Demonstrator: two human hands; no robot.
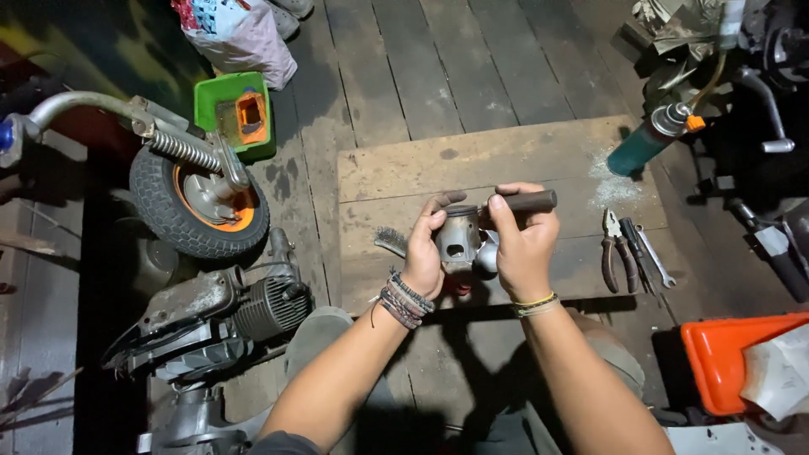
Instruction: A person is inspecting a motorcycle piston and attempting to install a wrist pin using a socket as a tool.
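My left hand (424, 253) grips a grey metal piston (458, 238), a short cylinder with a round hole in its side, held over a wooden board (421, 168). My right hand (524, 244) is closed around the dark handle of a tool (527, 201) whose working end presses against the top of the piston. A rounded shiny metal part (486, 259) shows between the two hands, below the piston. Both wrists wear bracelets.
A wire brush (390, 240) lies left of the hands. Pliers (610, 250) and wrenches (647, 255) lie to the right. A green spray can (647, 139) stands farther back. A small wheel (198, 202) and engine (244, 307) sit left; an orange tray (725, 358) right.
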